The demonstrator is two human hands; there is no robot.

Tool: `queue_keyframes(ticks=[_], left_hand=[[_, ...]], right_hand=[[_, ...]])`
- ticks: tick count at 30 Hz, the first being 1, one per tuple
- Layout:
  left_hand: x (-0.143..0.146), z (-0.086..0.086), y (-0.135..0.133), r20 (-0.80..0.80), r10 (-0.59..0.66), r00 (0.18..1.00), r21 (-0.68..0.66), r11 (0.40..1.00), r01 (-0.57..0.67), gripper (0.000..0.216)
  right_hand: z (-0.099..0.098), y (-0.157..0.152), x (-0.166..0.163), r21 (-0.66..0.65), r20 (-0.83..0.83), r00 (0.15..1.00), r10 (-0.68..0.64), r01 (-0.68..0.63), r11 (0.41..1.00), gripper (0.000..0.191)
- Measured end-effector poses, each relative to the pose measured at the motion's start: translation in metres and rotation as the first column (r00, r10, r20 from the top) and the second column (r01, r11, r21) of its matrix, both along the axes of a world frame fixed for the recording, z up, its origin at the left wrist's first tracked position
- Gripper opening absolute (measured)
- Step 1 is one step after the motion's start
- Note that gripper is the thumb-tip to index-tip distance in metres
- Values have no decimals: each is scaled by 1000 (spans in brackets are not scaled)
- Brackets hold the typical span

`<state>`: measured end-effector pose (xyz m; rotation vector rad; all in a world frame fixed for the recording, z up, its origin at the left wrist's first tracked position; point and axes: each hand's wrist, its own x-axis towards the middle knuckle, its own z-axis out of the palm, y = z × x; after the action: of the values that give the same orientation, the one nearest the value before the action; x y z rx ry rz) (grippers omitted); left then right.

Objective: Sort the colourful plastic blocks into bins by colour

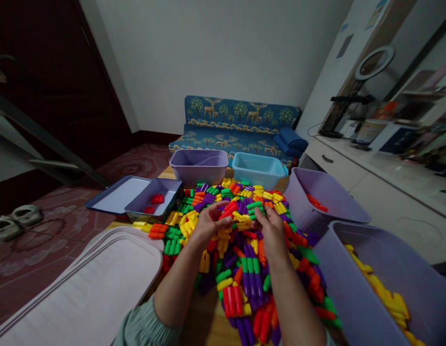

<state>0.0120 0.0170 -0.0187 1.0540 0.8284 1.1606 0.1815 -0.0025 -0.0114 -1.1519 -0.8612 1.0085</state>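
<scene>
My left hand (209,225) is closed on a red plastic building block (229,209) made of joined rounded bars, held between thumb and fingers. Opposite it, my right hand (272,227) pinches a green block (255,206) of the same kind. A yellow block (241,218) shows between the two hands; whether either hand touches it I cannot tell. Both hands are just above a wide heap of blocks (252,276) in red, green, yellow, orange and purple, some of them joined together.
Behind the heap stand a purple bin (198,175) and a light blue bin (259,177). At right, one purple bin (298,192) has orange-red blocks, another (334,269) yellow ones. An open tin (136,205) with red blocks and stacked pale lids (111,283) are at left.
</scene>
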Motion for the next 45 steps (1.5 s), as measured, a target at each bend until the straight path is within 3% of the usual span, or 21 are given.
queue_keyframes(ticks=[4, 8, 12, 14, 17, 23, 26, 29, 31, 34, 37, 41, 45], left_hand=[[-2, -1, 1, -12, -19, 1000, 45, 999, 19, 69], [-5, -2, 2, -128, -31, 991, 121, 992, 46, 57], [-8, -1, 3, -280, -33, 960, 223, 970, 99, 46], [-9, -1, 3, -343, -38, 939, 252, 959, 131, 48], [-9, -1, 2, -364, -29, 931, 251, 960, 128, 62], [-9, 1, 4, -281, 61, 958, 162, 987, -16, 53], [-13, 6, 4, -352, 153, 923, 214, 974, -80, 41], [-16, 12, 3, -513, 226, 828, 302, 951, -72, 41], [-16, 15, 2, -610, 296, 735, 356, 931, -80, 42], [-15, 15, 1, -727, 393, 563, 433, 899, -68, 38], [-15, 12, 1, -835, 386, 392, 438, 897, 51, 27], [-18, 5, 2, -926, 274, 260, 338, 908, 248, 53], [-18, -1, 0, -931, 280, 234, 352, 857, 376, 67]], right_hand=[[6, -3, 5, -56, 50, 995, 85, -82, 995, 36], [9, -8, 0, -80, 20, 981, 195, -193, 978, 33], [11, -9, -4, 22, 255, 940, 228, -241, 970, 30], [9, -9, -5, 15, 310, 915, 256, -274, 961, 31], [5, -8, -6, -62, 228, 916, 331, -325, 944, 38], [6, -4, 6, 27, 187, 977, 105, -112, 993, 37], [14, -6, 18, 18, 246, 960, 133, -142, 990, 34], [18, -9, 26, -97, 343, 870, 355, -343, 934, 28], [17, -10, 28, -135, 439, 799, 411, -393, 909, 23], [9, -6, 28, -95, 555, 778, 295, -293, 951, 19], [-1, -1, 23, -92, 649, 737, 191, -173, 981, 19], [-10, -2, 7, -82, 865, 489, 112, -83, 993, 26], [-12, -10, -16, -90, 957, 250, 147, -226, 970, 47]])
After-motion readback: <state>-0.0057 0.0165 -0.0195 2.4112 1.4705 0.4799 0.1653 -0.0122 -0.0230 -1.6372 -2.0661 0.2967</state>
